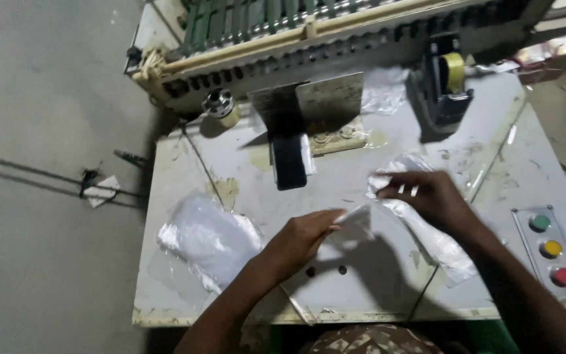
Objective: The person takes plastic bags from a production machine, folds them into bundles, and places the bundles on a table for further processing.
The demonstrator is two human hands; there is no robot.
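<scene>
A clear plastic bag [420, 223] lies across the middle of the grey metal machine table [361, 177]. My left hand [301, 236] pinches its near left corner, fingers closed on the film. My right hand [427, 195] grips the bag's upper edge, where the plastic is bunched and white. A stack of flat clear bags [207, 239] rests to the left of my left hand. A black flat strip [289, 160] lies on the table beyond my hands, under an upright metal plate [325, 98].
A tape dispenser with a yellow roll [445, 82] stands at the back right. A panel with green, yellow and red buttons [550, 249] sits at the right edge. A small metal cylinder [221, 105] stands at the back left. A green slatted conveyor [263, 16] runs behind. Concrete floor lies left.
</scene>
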